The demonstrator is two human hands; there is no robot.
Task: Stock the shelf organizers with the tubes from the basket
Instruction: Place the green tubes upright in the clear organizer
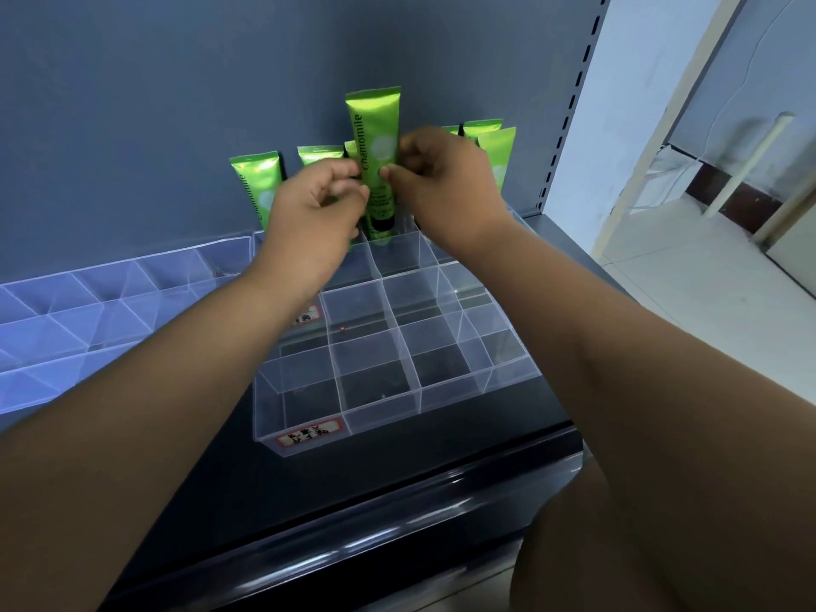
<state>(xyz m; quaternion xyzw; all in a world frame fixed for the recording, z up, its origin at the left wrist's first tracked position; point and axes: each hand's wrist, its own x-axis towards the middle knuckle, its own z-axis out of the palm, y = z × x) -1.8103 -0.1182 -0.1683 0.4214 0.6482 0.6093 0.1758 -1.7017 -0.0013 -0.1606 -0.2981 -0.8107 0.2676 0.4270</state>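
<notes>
- Long organizer point(88, 302), 9 o'clock: clear plastic with slanted dividers, on the shelf point(441, 461).
- Standing tube point(256, 187), 10 o'clock: green, upright, cap end down and leaning on the back panel point(176, 81); the print ends "omile".
- Left hand point(318, 205): fingers curled, tips pinching the held tube's left edge, likely to steady it.
- Held tube point(373, 139), 12 o'clock: upright, cap down at the grid organizer's back row, "Chamomile" facing out; it looks mid-placement.
- Right hand point(441, 174): thumb and finger pinch the right edge.
- More tubes point(496, 143), 1 o'clock, stand behind that hand.
- Grid organizer point(397, 368), 6 o'clock: red-bordered label point(309, 435), writing unreadable.
- Basket not in view.
</notes>
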